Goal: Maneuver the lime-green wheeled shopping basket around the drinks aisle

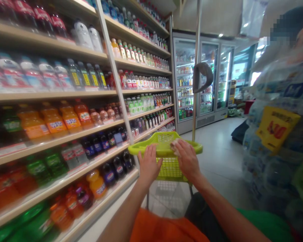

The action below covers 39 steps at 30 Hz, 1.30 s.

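A lime-green plastic shopping cart [168, 169] stands directly in front of me, its handle bar [163, 147] toward me. My left hand [149, 164] rests on the left part of the bar, fingers laid straight over it and the thumb standing apart. On the right part lies my right hand [188, 159], its fingers bent over a crumpled pale cloth or tissue [175, 147] pressed against the bar. Part of the cloth is hidden beneath those fingers. Mesh walls show below the bar; the basket's inside is mostly out of sight.
Drink shelves [111, 94] run along the left, close to the cart. A metal pole [195, 111] with a grey loop [203, 77] rises beyond the cart. Glass-door fridges [207, 77] stand behind. Packed water bottles [275, 161] are stacked at right, near a blurred person [290, 30].
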Tool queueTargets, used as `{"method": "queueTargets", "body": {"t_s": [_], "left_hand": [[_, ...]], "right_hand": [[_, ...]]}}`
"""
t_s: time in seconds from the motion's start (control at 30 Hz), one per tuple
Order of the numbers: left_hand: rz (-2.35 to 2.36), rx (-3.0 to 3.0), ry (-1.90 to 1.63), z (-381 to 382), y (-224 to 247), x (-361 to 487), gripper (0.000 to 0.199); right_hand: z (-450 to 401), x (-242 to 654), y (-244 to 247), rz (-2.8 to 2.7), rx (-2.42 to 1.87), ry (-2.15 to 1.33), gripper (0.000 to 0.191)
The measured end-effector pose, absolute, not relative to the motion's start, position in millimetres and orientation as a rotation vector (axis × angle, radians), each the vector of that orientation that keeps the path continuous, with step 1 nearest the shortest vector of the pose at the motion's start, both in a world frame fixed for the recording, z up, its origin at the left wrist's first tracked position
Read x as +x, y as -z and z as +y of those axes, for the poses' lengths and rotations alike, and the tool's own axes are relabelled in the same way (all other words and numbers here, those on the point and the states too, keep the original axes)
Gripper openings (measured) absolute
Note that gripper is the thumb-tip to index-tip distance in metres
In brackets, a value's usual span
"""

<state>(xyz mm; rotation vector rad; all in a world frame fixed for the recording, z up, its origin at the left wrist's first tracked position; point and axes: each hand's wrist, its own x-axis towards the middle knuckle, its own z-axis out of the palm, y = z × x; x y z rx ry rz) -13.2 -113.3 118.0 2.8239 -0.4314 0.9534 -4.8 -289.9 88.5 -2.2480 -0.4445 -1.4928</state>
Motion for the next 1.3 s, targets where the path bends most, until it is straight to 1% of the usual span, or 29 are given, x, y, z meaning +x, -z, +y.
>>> {"method": "queueTargets", "body": {"t_s": [0.17,0.33,0.47,0.63,0.83,0.97,1.1,1.23,1.3], "left_hand": [[-0.329,2.855,-0.973,-101,-115,-11,0.054],[-0.329,2.863,-0.97,-104,-115,-12,0.056],[-0.343,2.858,-0.976,-104,-116,-14,0.056],[-0.309,2.828,-1.002,-107,-117,-14,0.054],[-0.335,2.812,-1.039,-102,-115,-11,0.051],[-0.356,2.81,-1.024,-96,-113,-8,0.05],[-0.337,2.758,-1.029,-101,-119,-7,0.045],[-0.48,2.622,-1.074,-116,-130,-8,0.044],[-0.626,2.589,-1.021,-125,-136,-9,0.046]], "right_hand": [[-303,0,-86,-0.317,-2.183,1.499,0.048],[-267,1,-93,-0.48,-2.188,1.426,0.046],[-270,0,-95,-0.514,-2.203,1.396,0.052],[-278,2,-93,-0.375,-2.177,1.474,0.053],[-240,9,-92,-0.623,-2.209,1.509,0.057],[-257,8,-94,-0.528,-2.172,1.512,0.06],[-264,10,-94,-0.415,-2.138,1.571,0.066],[-239,9,-94,-0.502,-2.238,1.453,0.067],[-232,5,-95,-0.498,-2.282,1.348,0.067]]}}
